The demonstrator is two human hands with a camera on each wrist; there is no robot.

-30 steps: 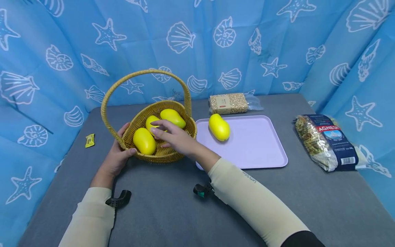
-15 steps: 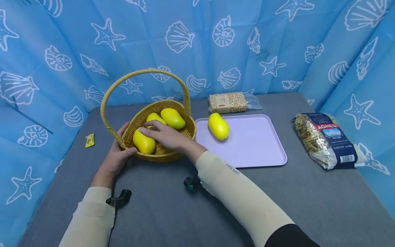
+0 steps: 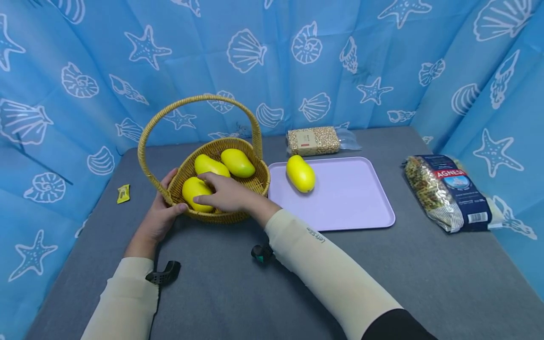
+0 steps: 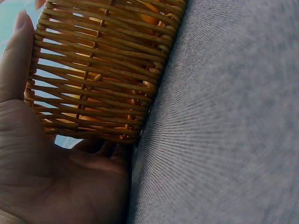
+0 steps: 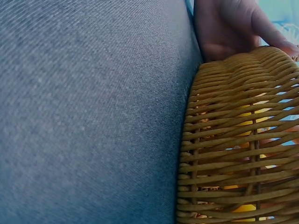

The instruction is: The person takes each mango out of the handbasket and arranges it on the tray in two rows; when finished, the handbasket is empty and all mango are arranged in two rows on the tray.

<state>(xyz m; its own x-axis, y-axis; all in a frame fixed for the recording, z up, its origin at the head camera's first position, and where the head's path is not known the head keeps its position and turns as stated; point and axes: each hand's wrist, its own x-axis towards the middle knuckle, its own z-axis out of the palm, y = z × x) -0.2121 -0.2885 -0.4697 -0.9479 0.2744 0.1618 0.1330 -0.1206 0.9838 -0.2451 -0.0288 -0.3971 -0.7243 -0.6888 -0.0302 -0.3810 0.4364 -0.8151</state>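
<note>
A woven wicker basket with a tall arched handle stands on the grey table, holding three yellow mangoes. At its left side my left hand grips the wall, thumb over the rim and fingers outside; the left wrist view shows the palm beside the weave. Inside the basket, my right hand holds the front mango, thumb on the near side and fingers on the far side. The middle mango and the back mango lie behind it. The right wrist view shows mostly basket wall; the weave hides the right fingers.
Right of the basket lies a lilac tray with one mango at its left end. Behind it is a bag of pale grains. A pasta bag lies far right, a yellow wrapped candy far left. A blue curtain hangs behind.
My right hand has moved left and down from above the middle mango onto the front one. The middle mango has shifted and turned. My left hand has stayed on the basket.
</note>
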